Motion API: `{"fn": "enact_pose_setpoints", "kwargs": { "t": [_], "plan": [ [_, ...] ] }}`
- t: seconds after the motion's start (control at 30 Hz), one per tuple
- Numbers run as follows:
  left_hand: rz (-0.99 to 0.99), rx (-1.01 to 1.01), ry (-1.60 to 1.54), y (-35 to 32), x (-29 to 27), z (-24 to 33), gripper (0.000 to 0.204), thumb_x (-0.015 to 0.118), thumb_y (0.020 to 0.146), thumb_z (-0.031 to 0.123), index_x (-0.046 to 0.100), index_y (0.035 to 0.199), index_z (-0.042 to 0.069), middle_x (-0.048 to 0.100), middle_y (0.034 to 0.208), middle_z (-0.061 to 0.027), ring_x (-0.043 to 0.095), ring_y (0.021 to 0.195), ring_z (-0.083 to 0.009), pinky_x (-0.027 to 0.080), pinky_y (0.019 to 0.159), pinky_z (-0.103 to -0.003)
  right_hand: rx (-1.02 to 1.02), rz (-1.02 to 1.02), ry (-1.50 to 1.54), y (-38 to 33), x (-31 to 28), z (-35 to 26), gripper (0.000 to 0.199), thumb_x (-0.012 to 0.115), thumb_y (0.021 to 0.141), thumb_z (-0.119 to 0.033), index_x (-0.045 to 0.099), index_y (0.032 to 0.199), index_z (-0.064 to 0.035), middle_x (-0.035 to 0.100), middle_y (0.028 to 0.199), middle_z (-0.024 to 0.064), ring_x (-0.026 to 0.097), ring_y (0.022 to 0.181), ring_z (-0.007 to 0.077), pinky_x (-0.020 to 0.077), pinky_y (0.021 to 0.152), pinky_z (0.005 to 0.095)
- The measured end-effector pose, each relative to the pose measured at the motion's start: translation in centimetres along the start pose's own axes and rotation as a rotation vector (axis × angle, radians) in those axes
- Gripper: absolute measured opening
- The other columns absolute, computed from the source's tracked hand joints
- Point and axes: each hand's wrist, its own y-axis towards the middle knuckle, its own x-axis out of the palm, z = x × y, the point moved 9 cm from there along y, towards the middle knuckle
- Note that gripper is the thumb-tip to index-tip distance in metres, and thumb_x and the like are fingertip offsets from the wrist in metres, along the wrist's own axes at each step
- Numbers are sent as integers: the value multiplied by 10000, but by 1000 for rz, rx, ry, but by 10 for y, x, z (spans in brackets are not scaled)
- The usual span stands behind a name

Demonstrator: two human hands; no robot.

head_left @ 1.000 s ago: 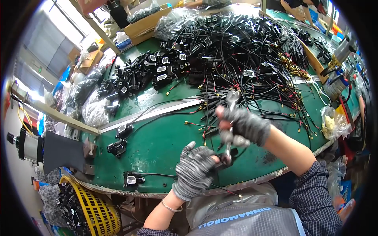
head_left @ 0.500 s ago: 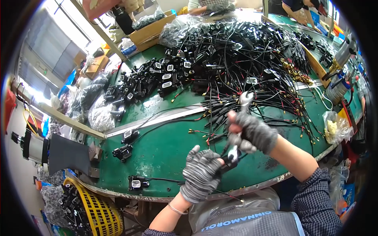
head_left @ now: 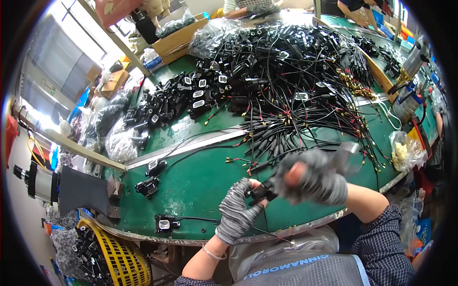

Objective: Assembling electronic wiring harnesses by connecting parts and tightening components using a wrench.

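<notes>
Above table edge [head_left: 334, 219]: left hand [head_left: 236, 209] fingers pinch black connector [head_left: 261, 192]; right hand [head_left: 312, 176] blurred, grip unclear.

A small electronics assembly workshop: beyond the gloved hands, a long green-topped workbench [head_left: 200, 181] is heaped with a tangle of black cables with red and brass-tipped leads [head_left: 305, 81] and a pile of black plastic connector housings [head_left: 176, 97]. To the left of the hands, a yellow plastic mesh basket [head_left: 119, 260] holds more black parts; clear plastic bags of components [head_left: 117, 140] and cardboard boxes [head_left: 179, 38] crowd the far edge.
</notes>
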Motion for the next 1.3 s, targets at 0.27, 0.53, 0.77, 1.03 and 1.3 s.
{"fn": "enact_pose_setpoints", "kwargs": {
  "t": [0.27, 0.53, 0.77, 1.03, 1.3],
  "plan": [
    [78, 256, 198, -8, 0, 20, 336, 666, 569, 77, 502, 863, 76, 538, 877, -67, 514, 858, -236, 395, 806, -324, 404, -105, 276, 5, 7, 46, 493, 442, 780, -497, 534, 653, -29, 521, 488, 60, 447, 315, 122, 342, 294, 218],
    [104, 776, 649, -22, 17, 76, 295, 665, 542, 95, 519, 798, 116, 540, 840, -61, 508, 816, -239, 329, 840, -422, 755, -191, 308, -14, 8, 83, 535, 421, 778, -522, 531, 593, -32, 516, 484, 70, 463, 326, 118, 332, 279, 207],
    [15, -97, -187, 2, 9, -15, 290, 654, 562, 98, 517, 817, 118, 535, 845, -46, 517, 796, -216, 314, 844, -471, 127, 70, 131, 0, -5, 27, 498, 431, 776, -519, 513, 663, -41, 536, 523, 83, 477, 334, 127, 335, 273, 214],
    [169, 718, 642, -18, 15, 64, 309, 638, 563, 59, 510, 844, 67, 540, 837, -98, 531, 765, -274, 410, 771, -384, 699, -129, 415, -5, 5, 80, 438, 447, 783, -478, 517, 692, -54, 549, 568, 70, 489, 365, 132, 353, 306, 212],
    [143, 100, 139, 5, -5, 20, 290, 632, 554, 77, 522, 818, 124, 539, 833, -53, 518, 765, -231, 366, 807, -404, -74, 53, -26, -3, 4, 19, 412, 456, 792, -456, 507, 780, -48, 513, 539, 56, 456, 327, 137, 315, 277, 216]
  ]
}}
